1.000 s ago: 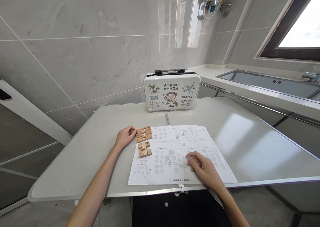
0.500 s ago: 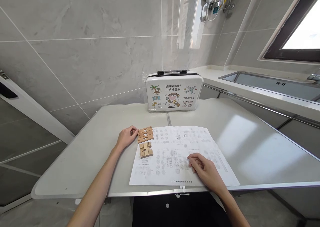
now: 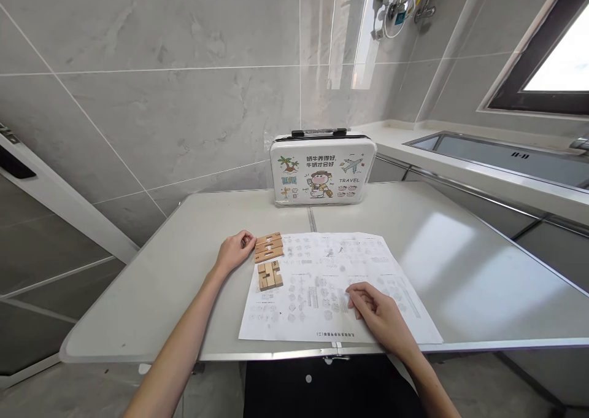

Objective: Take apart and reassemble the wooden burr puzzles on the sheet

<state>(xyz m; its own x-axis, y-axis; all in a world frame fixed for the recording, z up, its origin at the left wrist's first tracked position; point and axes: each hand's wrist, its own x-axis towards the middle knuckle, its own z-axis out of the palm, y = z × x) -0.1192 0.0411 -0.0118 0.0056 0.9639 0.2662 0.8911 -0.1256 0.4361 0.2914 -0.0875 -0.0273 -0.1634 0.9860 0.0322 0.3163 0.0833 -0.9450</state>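
Observation:
At the left edge of several notched wooden puzzle pieces laid in a row, my left hand rests with curled fingers, its fingertips touching the wood. Just below that row sits a squarish group of interlocked wooden pieces with a dark number on one. Both groups lie on the left part of a large printed sheet covered in small grey diagrams. My right hand lies on the sheet's lower right, fingers bent in and thumb close to the index finger. Nothing shows in it.
A white cartoon-printed case with a black handle stands upright at the table's back, against the tiled wall. The pale folding table has a centre seam. A counter with a sink runs along the right.
The view has shifted very slightly. Both hands, the wooden pieces and the sheet keep their places.

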